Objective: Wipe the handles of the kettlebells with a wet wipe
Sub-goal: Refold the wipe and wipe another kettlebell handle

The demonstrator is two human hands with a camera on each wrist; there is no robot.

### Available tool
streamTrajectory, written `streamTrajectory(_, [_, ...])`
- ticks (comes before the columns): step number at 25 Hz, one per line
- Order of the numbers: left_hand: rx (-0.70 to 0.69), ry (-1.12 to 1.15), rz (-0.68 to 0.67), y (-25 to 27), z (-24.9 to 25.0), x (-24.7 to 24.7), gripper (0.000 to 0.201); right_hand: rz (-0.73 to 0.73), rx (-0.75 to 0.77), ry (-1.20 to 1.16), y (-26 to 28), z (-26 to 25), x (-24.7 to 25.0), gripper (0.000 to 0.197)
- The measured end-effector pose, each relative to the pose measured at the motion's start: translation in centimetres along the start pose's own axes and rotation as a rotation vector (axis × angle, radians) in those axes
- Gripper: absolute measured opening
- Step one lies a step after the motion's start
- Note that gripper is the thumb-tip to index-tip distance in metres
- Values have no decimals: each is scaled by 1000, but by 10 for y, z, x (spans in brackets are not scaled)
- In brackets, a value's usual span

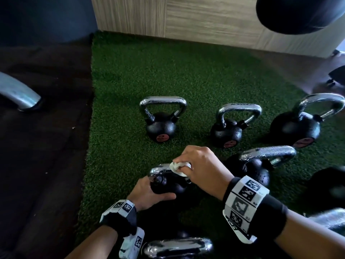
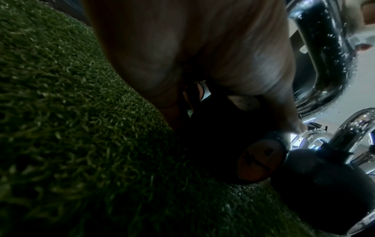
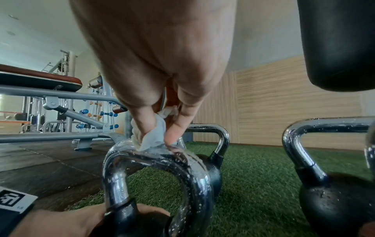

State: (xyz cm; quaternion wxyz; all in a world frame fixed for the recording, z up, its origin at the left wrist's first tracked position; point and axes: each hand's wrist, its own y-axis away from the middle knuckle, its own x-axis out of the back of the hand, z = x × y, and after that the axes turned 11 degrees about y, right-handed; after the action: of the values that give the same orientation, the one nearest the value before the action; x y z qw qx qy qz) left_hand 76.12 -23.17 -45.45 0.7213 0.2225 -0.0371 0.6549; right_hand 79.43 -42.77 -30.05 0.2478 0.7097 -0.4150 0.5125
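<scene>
A small black kettlebell (image 1: 169, 186) with a wet chrome handle (image 3: 154, 162) stands on the green turf (image 1: 130, 71). My left hand (image 1: 147, 195) grips its black body from the near left side; in the left wrist view my palm (image 2: 202, 48) covers the ball above its red label (image 2: 261, 160). My right hand (image 1: 199, 165) pinches a crumpled white wet wipe (image 1: 178, 167) and presses it on top of the handle; the right wrist view shows the wipe (image 3: 151, 137) between my fingertips. Several more kettlebells stand around, one at the far left (image 1: 162, 118).
Other kettlebells stand behind (image 1: 231, 126), at far right (image 1: 298, 124), beside my right hand (image 1: 259, 165) and close in front of me (image 1: 177, 246). Dark rubber floor (image 1: 43, 146) lies left of the turf, with a metal bench frame (image 3: 61, 96). A wood-panel wall (image 1: 205, 15) closes the back.
</scene>
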Motion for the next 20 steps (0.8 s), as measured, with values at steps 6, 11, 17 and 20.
streamTrajectory(6, [-37,-39,-9,1,3,1,51,-82,-154,149,9,18,13,15])
streamTrajectory(11, [-26,-36,-18,1,4,2,50,37,-248,46,17,24,8,23])
streamTrajectory(17, [-8,-54,-30,4,8,3,47,-22,-386,-5,11,47,-4,26])
streamTrajectory(20, [-22,-57,-53,4,10,4,43,-45,-467,-45,10,58,-20,25])
